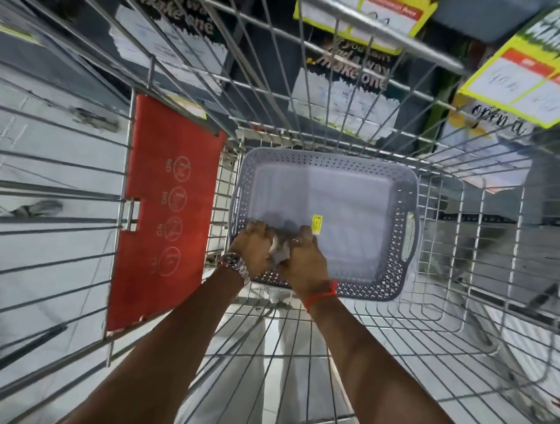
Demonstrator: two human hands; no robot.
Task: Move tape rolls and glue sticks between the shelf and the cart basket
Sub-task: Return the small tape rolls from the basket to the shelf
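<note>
A grey perforated plastic basket (402, 198) lies in the bottom of the wire cart (379, 330). Both my hands reach down into its near left corner. My left hand (252, 247), with a wristwatch, and my right hand (305, 261), with a red wrist band, are side by side with fingers curled around pale, whitish items (281, 252) held between them. The items are blurred and mostly hidden by my fingers, so I cannot tell if they are tape rolls or glue sticks. A small yellow label (317, 223) sticks to the basket floor just past my right fingers.
A red child-seat flap (165, 206) with warning icons hangs on the cart's left wall. Beyond the cart's far wall stand shelves with notebooks (343, 95) and yellow price tags (522, 85). Wire walls close in on all sides; white floor tiles show through the mesh.
</note>
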